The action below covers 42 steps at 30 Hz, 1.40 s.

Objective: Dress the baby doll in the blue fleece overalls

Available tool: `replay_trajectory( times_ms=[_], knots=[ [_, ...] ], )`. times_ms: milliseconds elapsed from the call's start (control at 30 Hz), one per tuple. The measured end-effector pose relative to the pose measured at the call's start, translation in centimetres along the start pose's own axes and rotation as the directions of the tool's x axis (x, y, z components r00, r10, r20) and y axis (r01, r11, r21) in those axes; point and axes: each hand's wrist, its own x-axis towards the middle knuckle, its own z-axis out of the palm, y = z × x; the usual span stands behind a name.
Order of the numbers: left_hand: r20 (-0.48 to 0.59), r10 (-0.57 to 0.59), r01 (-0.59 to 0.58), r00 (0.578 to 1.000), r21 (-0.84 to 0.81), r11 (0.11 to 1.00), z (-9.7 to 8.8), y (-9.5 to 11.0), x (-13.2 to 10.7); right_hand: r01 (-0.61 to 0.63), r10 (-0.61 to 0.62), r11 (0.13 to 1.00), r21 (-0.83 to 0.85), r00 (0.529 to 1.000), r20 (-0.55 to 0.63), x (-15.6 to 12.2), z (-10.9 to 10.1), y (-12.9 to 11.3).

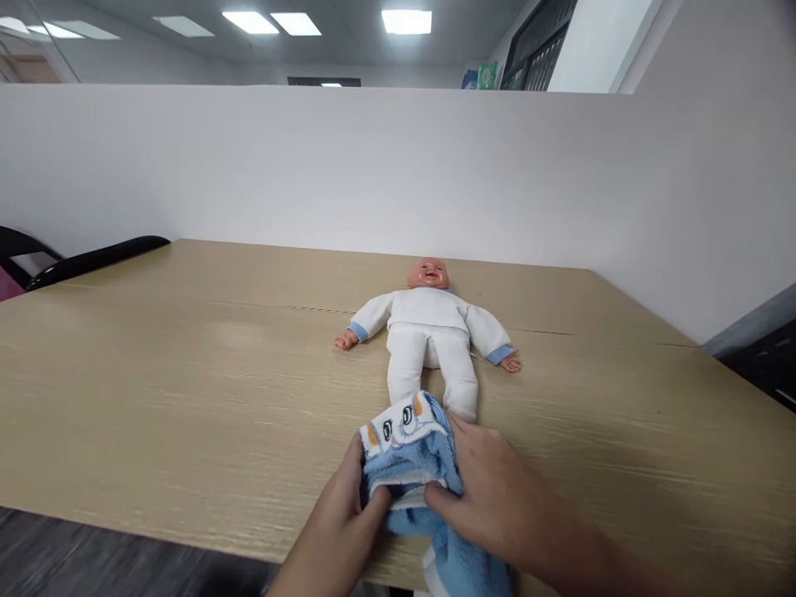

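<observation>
A baby doll [429, 332] in a white suit with blue cuffs lies on its back on the wooden table [186, 373], head toward the far partition. A blue fleece garment [410, 452] with cartoon eyes on a white band covers the doll's feet. My left hand [339, 522] pinches the garment's left edge with thumb and fingers. On the other side, my right hand [491, 489] grips its right edge, fingers closed on the fabric. Part of the garment hangs over the table's near edge.
A white partition wall [398, 166] stands along the far and right sides of the table. A black chair back [93, 257] shows at the far left. Dark floor [93, 555] lies below the near edge.
</observation>
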Motion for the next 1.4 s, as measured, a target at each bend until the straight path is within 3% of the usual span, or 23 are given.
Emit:
replay_trajectory(
  times_ms=[167, 333, 533, 667, 800, 967, 1167, 1300, 1400],
  knots=[
    [-0.019, -0.028, 0.026, 0.999, -0.088, 0.996, 0.0, -0.1, -0.1, -0.019, 0.02, 0.999, -0.042, 1.0, 0.016, -0.1, 0.2, 0.0],
    [-0.093, 0.011, -0.025, 0.996, -0.141, 0.99, 0.3, 0.2, 0.0, -0.059, 0.059, 0.998, -0.009, 0.998, 0.015, -0.1, -0.3, 0.1],
    [-0.129, 0.06, -0.073, 0.99, -0.104, 0.992, 0.9, 0.3, 0.8, -0.06, 0.058, 0.974, 0.219, 0.998, 0.017, 0.2, -0.7, 1.1],
    [-0.134, 0.122, -0.138, 0.983, -0.115, 0.984, 1.2, 0.0, 1.9, 0.02, -0.016, 0.938, 0.346, 1.0, -0.015, 0.6, -1.1, 1.6],
    [-0.109, 0.157, -0.164, 0.982, -0.059, 0.985, 1.0, 0.0, 2.6, 0.067, -0.053, 0.927, 0.37, 0.997, -0.048, 1.2, -1.3, 2.3],
    [-0.073, 0.204, -0.202, 0.976, 0.028, 0.979, 0.0, 0.5, 2.7, 0.087, -0.082, 0.909, 0.409, 0.996, -0.028, 1.9, -1.3, 3.2],
    [-0.049, 0.292, -0.281, 0.955, 0.162, 0.946, -2.0, 1.5, 3.8, 0.216, -0.209, 0.897, 0.386, 0.976, -0.058, 3.5, -1.4, 4.1],
    [0.037, 0.311, -0.312, 0.95, 0.217, 0.925, -3.8, 2.4, 5.0, 0.282, -0.283, 0.91, 0.306, 0.958, -0.042, 4.3, -2.0, 4.7],
    [0.148, 0.262, -0.291, 0.954, 0.227, 0.929, -4.9, 3.3, 5.6, 0.288, -0.303, 0.883, 0.371, 0.953, -0.019, 4.3, -2.3, 5.4]
  ],
)
